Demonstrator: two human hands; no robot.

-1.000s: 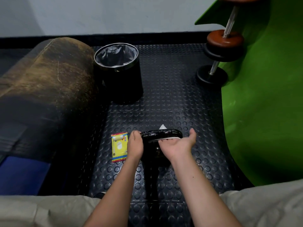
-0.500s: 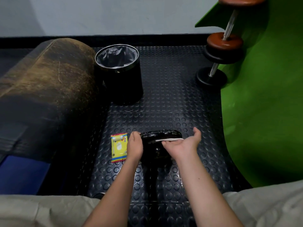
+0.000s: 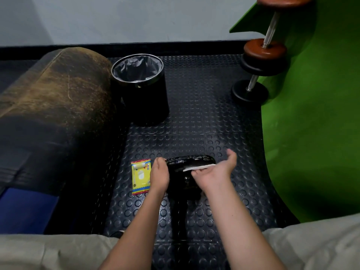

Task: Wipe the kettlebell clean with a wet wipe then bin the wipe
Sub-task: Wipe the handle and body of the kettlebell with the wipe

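A black kettlebell (image 3: 185, 172) stands on the studded rubber floor between my hands. My left hand (image 3: 159, 175) presses against its left side and steadies it. My right hand (image 3: 216, 171) lies palm up against its right side, with the white wet wipe (image 3: 196, 168) pressed between the fingers and the kettlebell's top. Only a thin edge of the wipe shows. A black bin (image 3: 141, 86) with a grey liner stands open farther back on the left.
A yellow wet-wipe pack (image 3: 141, 176) lies flat just left of my left hand. A worn brown padded roll (image 3: 54, 98) fills the left side. Dumbbells (image 3: 261, 61) lean at the back right against a green mat (image 3: 315, 123). My knees are at the bottom edge.
My right hand has slid a little to the right along the kettlebell's top, taking the wipe with it. The wipe corner that stuck up behind the kettlebell no longer shows. My left hand stays put.
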